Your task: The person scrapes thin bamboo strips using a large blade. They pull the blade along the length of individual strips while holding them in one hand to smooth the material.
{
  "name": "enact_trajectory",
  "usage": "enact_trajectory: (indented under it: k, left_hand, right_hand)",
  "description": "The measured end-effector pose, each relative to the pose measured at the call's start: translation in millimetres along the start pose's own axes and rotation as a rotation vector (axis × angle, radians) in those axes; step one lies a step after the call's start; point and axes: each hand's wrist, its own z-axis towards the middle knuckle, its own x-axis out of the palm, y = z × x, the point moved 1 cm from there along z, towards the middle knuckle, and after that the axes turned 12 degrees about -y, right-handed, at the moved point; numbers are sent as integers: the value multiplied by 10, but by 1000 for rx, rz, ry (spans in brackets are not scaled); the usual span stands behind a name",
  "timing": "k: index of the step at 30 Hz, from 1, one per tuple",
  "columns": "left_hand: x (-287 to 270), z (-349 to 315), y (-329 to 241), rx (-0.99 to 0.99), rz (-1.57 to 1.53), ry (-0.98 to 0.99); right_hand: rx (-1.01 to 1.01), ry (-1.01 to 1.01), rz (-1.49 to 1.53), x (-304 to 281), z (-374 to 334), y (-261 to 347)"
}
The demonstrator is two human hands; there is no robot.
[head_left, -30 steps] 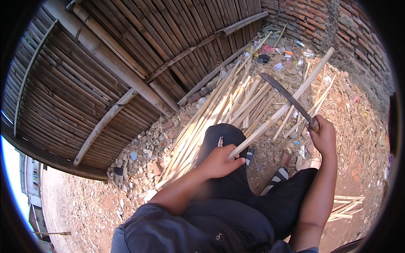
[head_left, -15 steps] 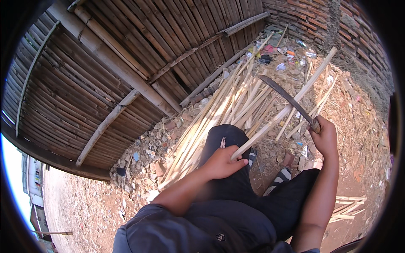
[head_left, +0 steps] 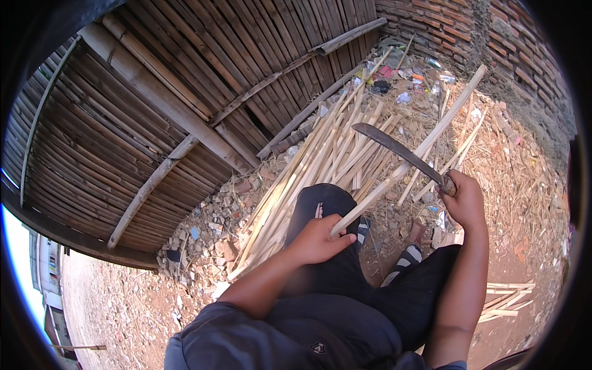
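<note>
My left hand (head_left: 322,239) is closed round the near end of a long pale bamboo strip (head_left: 385,185), close above my left knee. The strip slants up and away to the right, its far end raised toward the brick wall. In my right hand (head_left: 464,200) is the handle of a machete (head_left: 398,148) with a dark, curved blade. The blade crosses the strip at about its middle and seems to rest on or against it; the tip points to the far left.
A pile of split bamboo strips (head_left: 308,179) lies left of my knee, beside a bamboo-slat wall (head_left: 234,55). Rubble and litter (head_left: 404,97) cover the ground toward the brick wall (head_left: 524,55). A smaller heap of short strips (head_left: 505,301) lies at the right.
My right hand has shifted slightly left and down, and the machete blade lies a little nearer along the strip. My left hand keeps its grip. The whole view has shifted slightly.
</note>
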Motion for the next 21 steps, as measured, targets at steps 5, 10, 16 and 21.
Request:
enact_trajectory:
  k: [5, 10, 16, 21]
  left_hand:
    - [6, 26, -37, -17, 34, 17]
    - [-10, 19, -32, -15, 49, 17]
    - [-29, 2, -65, -28, 54, 29]
    - [-5, 19, -65, -9, 46, 29]
  right_hand:
    - [137, -97, -12, -91, 18, -152]
    - [-135, 8, -10, 82, -81, 155]
    - [-186, 17, -14, 153, -69, 176]
    - [156, -71, -4, 18, 18, -119]
